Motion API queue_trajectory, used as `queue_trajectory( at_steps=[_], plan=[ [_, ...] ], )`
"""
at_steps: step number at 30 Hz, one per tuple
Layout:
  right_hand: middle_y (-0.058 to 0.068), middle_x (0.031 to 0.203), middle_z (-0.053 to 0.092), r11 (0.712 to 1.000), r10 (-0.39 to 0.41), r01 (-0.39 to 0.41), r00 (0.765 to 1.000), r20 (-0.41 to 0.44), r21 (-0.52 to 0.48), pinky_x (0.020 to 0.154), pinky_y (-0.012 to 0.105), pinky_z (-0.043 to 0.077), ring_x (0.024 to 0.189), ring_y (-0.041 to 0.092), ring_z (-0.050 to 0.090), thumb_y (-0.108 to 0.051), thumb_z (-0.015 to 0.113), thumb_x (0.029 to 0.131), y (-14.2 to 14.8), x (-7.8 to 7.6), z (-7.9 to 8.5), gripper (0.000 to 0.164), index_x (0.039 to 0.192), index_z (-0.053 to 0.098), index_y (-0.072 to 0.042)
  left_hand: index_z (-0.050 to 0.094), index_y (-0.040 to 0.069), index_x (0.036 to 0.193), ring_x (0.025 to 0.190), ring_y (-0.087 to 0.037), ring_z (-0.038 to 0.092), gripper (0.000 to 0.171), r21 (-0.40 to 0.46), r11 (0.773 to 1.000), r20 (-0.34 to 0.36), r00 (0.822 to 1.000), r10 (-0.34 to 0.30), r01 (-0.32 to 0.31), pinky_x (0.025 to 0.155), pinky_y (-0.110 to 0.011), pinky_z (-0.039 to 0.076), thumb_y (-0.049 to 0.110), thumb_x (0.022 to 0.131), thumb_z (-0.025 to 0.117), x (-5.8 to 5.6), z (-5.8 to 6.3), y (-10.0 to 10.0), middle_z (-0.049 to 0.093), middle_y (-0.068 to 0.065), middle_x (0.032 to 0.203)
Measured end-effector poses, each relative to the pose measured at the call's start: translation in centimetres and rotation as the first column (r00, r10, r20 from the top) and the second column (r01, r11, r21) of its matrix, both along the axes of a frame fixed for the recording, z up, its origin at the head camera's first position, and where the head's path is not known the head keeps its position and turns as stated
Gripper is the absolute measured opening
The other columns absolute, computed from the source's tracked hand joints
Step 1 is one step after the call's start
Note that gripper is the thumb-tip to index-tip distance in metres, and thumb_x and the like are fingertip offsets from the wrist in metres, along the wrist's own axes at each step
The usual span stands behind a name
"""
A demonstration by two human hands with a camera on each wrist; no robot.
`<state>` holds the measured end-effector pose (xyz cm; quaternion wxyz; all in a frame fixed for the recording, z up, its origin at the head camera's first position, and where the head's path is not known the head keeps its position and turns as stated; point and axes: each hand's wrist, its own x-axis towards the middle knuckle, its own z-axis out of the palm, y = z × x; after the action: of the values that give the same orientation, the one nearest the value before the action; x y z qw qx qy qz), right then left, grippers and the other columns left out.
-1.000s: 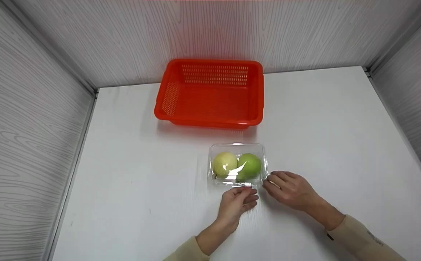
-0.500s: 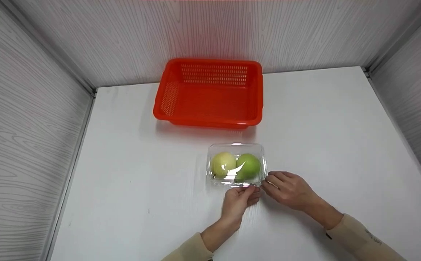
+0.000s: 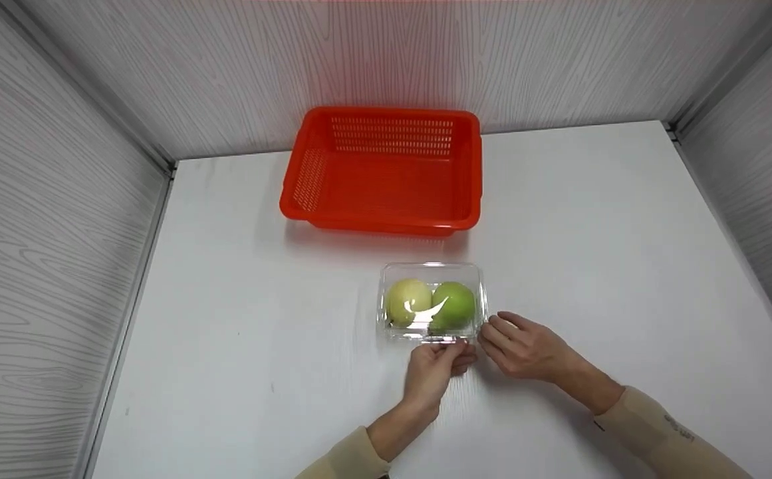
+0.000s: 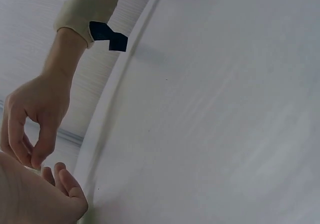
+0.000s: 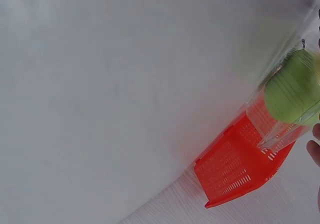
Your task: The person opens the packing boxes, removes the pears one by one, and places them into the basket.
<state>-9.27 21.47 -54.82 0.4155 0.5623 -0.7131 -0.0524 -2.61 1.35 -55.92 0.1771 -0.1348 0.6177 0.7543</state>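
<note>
A clear plastic clamshell box [image 3: 432,269] with its lid down sits on the white table. Inside lie a pale yellow fruit [image 3: 409,301] and a green fruit [image 3: 453,305], side by side. My left hand [image 3: 429,376] pinches the box's front edge between thumb and fingers. At the front right corner, my right hand [image 3: 522,349] holds the rim with bent fingers; its fingertips are partly hidden. Both hands are close together in the left wrist view, the right hand [image 4: 40,114] with thumb and finger meeting. The right wrist view shows the green fruit [image 5: 292,86] through the plastic.
Behind the box stands a red plastic basket [image 3: 386,225] with slotted walls, nothing visible in it. White wood-grain panels [image 3: 226,73] enclose the white table [image 3: 259,313] at the back and both sides.
My left hand has shifted slightly right, and its thumb has come down onto the box's front edge. The right hand stays at the corner with small finger movement.
</note>
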Motion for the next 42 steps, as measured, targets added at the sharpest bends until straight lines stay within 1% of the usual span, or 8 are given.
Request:
queue_trajectory(
  at_steps=[6,13,19,22,26,35,38,42],
  plan=[
    [0.009,0.092,0.072,0.999,0.012,-0.011,1.0,-0.016,0.034,0.081,0.027,0.064,0.086,0.019,0.073,-0.004,0.042,0.106,-0.1,-0.3,-0.4,0.035,0.093,0.074,-0.002,0.076,-0.001,0.108,0.092,-0.011,0.079,0.023,0.004,1.0,0.016,1.0,0.008,-0.008,0.075,-0.022,0.057,0.018,0.103,0.063,-0.1,0.0,0.1,0.082,-0.012,0.1],
    [0.011,0.087,0.065,0.998,0.021,-0.018,0.999,0.05,-0.055,0.065,0.021,0.058,0.078,0.02,0.067,-0.005,0.041,0.108,-0.4,0.0,-0.5,0.034,0.092,0.07,0.002,0.076,-0.002,0.107,0.085,-0.012,0.078,0.021,-0.021,0.999,0.002,0.999,0.033,-0.033,0.069,-0.023,0.054,0.015,0.101,0.064,0.1,0.1,0.3,0.083,-0.013,0.098],
    [0.011,0.086,0.066,0.988,0.003,0.012,0.996,0.094,-0.156,0.052,0.019,0.052,0.066,0.015,0.061,-0.007,0.045,0.11,-0.7,-0.3,1.4,0.03,0.094,0.068,0.004,0.074,-0.003,0.109,0.089,-0.014,0.08,0.023,-0.008,1.0,0.009,1.0,-0.004,0.004,0.071,-0.023,0.056,0.016,0.102,0.063,0.3,0.1,0.4,0.082,-0.018,0.103],
    [0.011,0.086,0.065,0.989,0.009,0.007,0.994,0.105,-0.15,0.051,0.019,0.052,0.063,0.015,0.06,-0.007,0.046,0.11,-0.6,-0.6,2.3,0.029,0.094,0.068,0.004,0.073,-0.002,0.111,0.092,-0.014,0.08,0.024,0.0,1.0,0.008,1.0,-0.027,0.027,0.074,-0.024,0.057,0.018,0.102,0.063,0.3,-0.1,0.3,0.081,-0.018,0.106],
    [0.011,0.085,0.065,0.984,0.008,0.012,0.993,0.114,-0.175,0.05,0.02,0.052,0.062,0.015,0.06,-0.007,0.048,0.11,-0.2,-0.9,3.1,0.029,0.091,0.067,0.002,0.074,0.0,0.109,0.093,-0.015,0.08,0.023,-0.001,1.0,0.021,1.0,-0.014,0.014,0.078,-0.027,0.06,0.02,0.103,0.063,0.5,-0.1,0.1,0.082,-0.016,0.105],
    [0.01,0.086,0.068,0.966,0.016,0.054,0.963,0.27,-0.252,0.052,0.023,0.055,0.069,0.017,0.065,-0.007,0.052,0.105,0.4,-1.8,4.7,0.02,0.095,0.067,0.001,0.07,-0.003,0.114,0.093,-0.015,0.08,0.036,0.025,1.0,0.067,0.998,-0.001,-0.001,0.086,-0.032,0.064,0.031,0.102,0.068,1.0,0.3,-0.5,0.081,-0.016,0.105],
    [0.011,0.088,0.07,0.961,0.017,0.069,0.951,0.308,-0.269,0.054,0.024,0.056,0.069,0.017,0.067,-0.009,0.052,0.107,0.5,-2.0,4.9,0.023,0.098,0.069,0.002,0.066,-0.002,0.12,0.089,-0.014,0.079,0.043,0.009,1.0,0.095,0.995,0.022,-0.023,0.086,-0.031,0.064,0.038,0.102,0.067,1.3,0.5,-1.5,0.079,-0.013,0.104],
    [0.012,0.089,0.07,0.949,0.032,0.078,0.94,0.34,-0.306,0.053,0.026,0.057,0.067,0.018,0.068,-0.012,0.054,0.108,0.6,-2.4,5.1,0.025,0.099,0.072,0.003,0.057,0.0,0.126,0.086,-0.012,0.076,0.049,-0.046,0.993,0.104,0.988,0.116,-0.111,0.084,-0.031,0.063,0.042,0.103,0.064,1.5,0.8,-3.6,0.071,-0.007,0.103]
  ],
)
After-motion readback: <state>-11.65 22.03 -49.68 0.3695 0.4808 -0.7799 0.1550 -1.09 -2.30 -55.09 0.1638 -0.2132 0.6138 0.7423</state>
